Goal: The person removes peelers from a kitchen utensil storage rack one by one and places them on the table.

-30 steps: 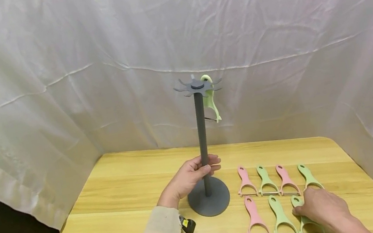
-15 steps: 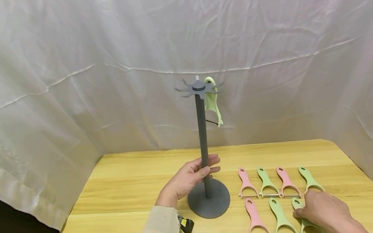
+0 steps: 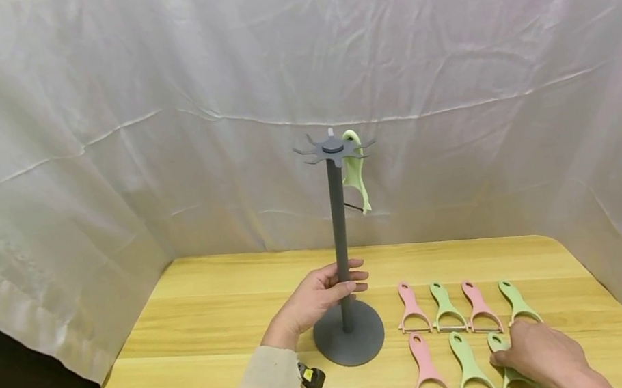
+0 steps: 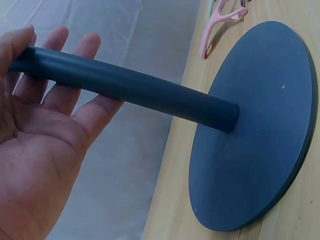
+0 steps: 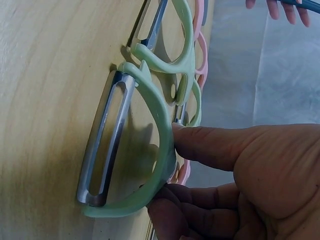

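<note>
My left hand (image 3: 313, 297) holds the upright pole of a dark grey hanging stand (image 3: 338, 217), thumb in front and fingers behind. In the left wrist view, the fingers (image 4: 85, 47) lie loosely along the pole above its round base (image 4: 260, 125). A green peeler hangs (image 3: 354, 172) from one of the stand's top hooks. At the front right, my right hand (image 3: 545, 350) pinches the handle of a green Y-shaped peeler (image 5: 162, 115) between thumb and fingers. Its metal blade (image 5: 107, 140) faces the camera, close to the table; the handle is largely hidden by the hand.
Beside the held peeler lie a green peeler (image 3: 467, 364) and a pink peeler (image 3: 424, 365). Behind them is a row of pink and green peelers (image 3: 444, 306). Pale curtains (image 3: 207, 101) surround the wooden table (image 3: 192, 367) at the back and sides.
The head view has tilted slightly, so everything sits a little lower in it. Both hands keep nearly the same places, the left on the pole, the right at the green peeler.
</note>
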`<move>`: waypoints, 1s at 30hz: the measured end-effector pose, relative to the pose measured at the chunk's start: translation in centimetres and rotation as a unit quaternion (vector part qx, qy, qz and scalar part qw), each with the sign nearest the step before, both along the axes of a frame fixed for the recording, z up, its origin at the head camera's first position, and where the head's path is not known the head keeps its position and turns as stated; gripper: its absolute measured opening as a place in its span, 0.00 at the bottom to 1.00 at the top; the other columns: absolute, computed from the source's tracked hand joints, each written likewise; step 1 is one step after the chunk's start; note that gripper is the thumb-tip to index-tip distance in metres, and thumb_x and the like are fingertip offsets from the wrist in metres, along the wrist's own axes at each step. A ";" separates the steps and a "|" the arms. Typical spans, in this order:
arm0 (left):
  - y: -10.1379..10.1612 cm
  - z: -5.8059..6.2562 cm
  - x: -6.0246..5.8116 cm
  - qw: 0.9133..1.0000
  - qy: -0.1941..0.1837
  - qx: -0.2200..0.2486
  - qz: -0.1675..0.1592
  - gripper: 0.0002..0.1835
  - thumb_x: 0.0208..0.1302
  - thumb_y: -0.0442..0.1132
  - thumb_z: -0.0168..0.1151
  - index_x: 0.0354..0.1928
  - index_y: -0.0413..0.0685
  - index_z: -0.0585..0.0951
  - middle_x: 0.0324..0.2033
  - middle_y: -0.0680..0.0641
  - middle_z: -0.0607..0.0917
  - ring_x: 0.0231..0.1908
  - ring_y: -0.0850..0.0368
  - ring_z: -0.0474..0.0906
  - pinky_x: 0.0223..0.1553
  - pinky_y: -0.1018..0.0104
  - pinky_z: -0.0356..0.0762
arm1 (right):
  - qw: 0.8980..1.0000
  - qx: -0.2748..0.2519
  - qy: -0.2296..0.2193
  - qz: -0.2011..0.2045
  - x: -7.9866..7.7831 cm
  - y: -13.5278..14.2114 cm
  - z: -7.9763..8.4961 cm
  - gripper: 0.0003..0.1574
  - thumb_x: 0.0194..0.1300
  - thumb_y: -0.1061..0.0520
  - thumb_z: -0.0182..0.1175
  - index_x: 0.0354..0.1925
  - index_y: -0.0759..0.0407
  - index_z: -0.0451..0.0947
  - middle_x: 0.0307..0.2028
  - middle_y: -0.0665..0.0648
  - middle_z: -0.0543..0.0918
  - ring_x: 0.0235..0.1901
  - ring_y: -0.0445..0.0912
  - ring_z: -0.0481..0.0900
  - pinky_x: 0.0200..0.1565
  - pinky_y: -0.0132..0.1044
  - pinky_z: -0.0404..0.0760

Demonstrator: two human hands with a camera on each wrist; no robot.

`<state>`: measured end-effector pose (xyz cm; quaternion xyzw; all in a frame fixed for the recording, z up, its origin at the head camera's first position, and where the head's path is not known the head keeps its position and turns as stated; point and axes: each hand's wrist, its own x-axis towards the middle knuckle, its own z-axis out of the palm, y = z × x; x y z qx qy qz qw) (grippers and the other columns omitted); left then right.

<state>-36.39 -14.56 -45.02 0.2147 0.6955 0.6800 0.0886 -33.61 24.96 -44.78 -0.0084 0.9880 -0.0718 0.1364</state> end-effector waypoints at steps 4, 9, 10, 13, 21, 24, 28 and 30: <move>0.2 0.0 0.0 1.000 0.003 0.007 0.017 0.23 0.76 0.36 0.64 0.70 0.47 0.78 0.63 0.38 0.85 0.61 0.48 0.85 0.62 0.49 0.82 | 1.000 0.001 0.000 0.001 -0.1 0.1 -0.1 0.29 0.60 0.37 0.74 0.23 0.54 0.73 0.22 0.54 0.71 0.23 0.48 0.70 0.26 0.41 0.69; 0.4 -0.2 -0.1 0.999 0.009 0.009 0.030 0.22 0.75 0.36 0.66 0.69 0.47 0.80 0.61 0.39 0.86 0.59 0.48 0.87 0.61 0.49 0.84 | 1.000 0.001 0.000 0.000 -0.2 0.1 -0.2 0.29 0.60 0.37 0.74 0.23 0.54 0.73 0.22 0.54 0.72 0.23 0.47 0.70 0.26 0.41 0.68; 0.4 -0.2 -0.2 0.999 0.010 0.009 0.031 0.22 0.75 0.36 0.66 0.69 0.48 0.80 0.61 0.39 0.86 0.59 0.48 0.87 0.61 0.50 0.84 | 1.000 0.001 0.001 0.000 -0.2 0.2 -0.2 0.29 0.60 0.37 0.74 0.22 0.54 0.73 0.22 0.54 0.72 0.23 0.47 0.70 0.26 0.41 0.68; 0.4 -0.2 -0.3 0.999 0.012 0.011 0.028 0.24 0.75 0.36 0.65 0.71 0.48 0.78 0.64 0.37 0.84 0.61 0.47 0.85 0.61 0.50 0.83 | 1.000 0.001 0.004 0.002 -0.3 0.2 -0.2 0.29 0.60 0.37 0.74 0.22 0.54 0.73 0.21 0.53 0.71 0.23 0.47 0.69 0.25 0.40 0.68; 0.5 0.1 -0.4 1.000 0.011 0.010 0.011 0.27 0.78 0.38 0.62 0.76 0.50 0.73 0.71 0.40 0.78 0.68 0.45 0.79 0.66 0.48 0.80 | 1.000 0.000 0.005 0.003 -0.3 0.3 -0.1 0.29 0.60 0.37 0.74 0.23 0.55 0.73 0.22 0.53 0.71 0.24 0.48 0.70 0.26 0.42 0.69; 0.5 0.1 -0.5 1.000 0.008 0.010 0.001 0.27 0.80 0.37 0.59 0.77 0.49 0.72 0.73 0.42 0.77 0.70 0.45 0.77 0.68 0.47 0.77 | 1.000 0.001 0.005 0.002 -0.3 0.3 0.0 0.29 0.59 0.37 0.74 0.23 0.55 0.73 0.22 0.53 0.71 0.23 0.48 0.70 0.26 0.41 0.69; 0.2 0.1 -0.6 1.000 0.014 0.002 -0.016 0.27 0.82 0.35 0.55 0.79 0.49 0.69 0.75 0.42 0.73 0.74 0.44 0.72 0.70 0.47 0.74 | 1.000 0.002 0.006 0.001 -0.3 0.2 0.0 0.28 0.60 0.37 0.73 0.23 0.55 0.73 0.22 0.54 0.72 0.24 0.49 0.71 0.26 0.42 0.69; 0.0 0.1 -0.6 1.000 0.017 -0.005 -0.022 0.27 0.83 0.35 0.54 0.80 0.50 0.68 0.76 0.42 0.72 0.75 0.45 0.70 0.71 0.47 0.74 | 1.000 0.001 0.006 0.001 -0.2 0.2 0.0 0.28 0.61 0.37 0.73 0.23 0.55 0.73 0.22 0.55 0.72 0.24 0.49 0.72 0.26 0.42 0.70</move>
